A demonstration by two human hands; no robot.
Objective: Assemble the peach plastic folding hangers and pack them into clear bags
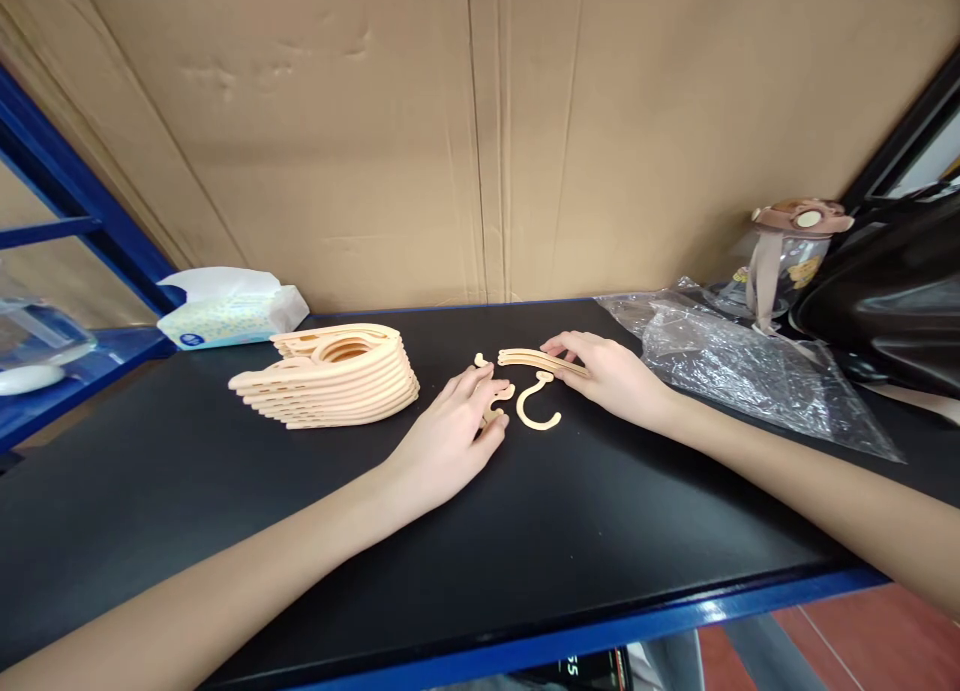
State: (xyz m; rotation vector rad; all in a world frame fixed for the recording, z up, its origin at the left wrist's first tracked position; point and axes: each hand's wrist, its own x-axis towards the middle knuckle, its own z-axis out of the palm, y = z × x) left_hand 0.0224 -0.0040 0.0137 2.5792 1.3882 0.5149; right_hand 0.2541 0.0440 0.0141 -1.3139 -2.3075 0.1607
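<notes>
My left hand (450, 433) lies low over the table, its fingers and thumb curved around a small beige plastic hanger piece (498, 399), which is partly hidden under it. My right hand (611, 373) grips the right end of a slim, slightly bowed beige hanger arm (525, 358) between thumb and fingers. Between both hands a loose beige hanger hook (537, 411) rests on the black tabletop, its curve toward me. To the left of my left hand stands a neat stack of folded beige hangers (330, 386).
A tissue pack (232, 316) sits at the back left. Crumpled clear plastic wrap (720, 361) covers the right side, near a drinking bottle (795, 256) and a black bag (892, 281). Cardboard (375, 141) walls off the back; a blue edge (600, 626) runs along the front.
</notes>
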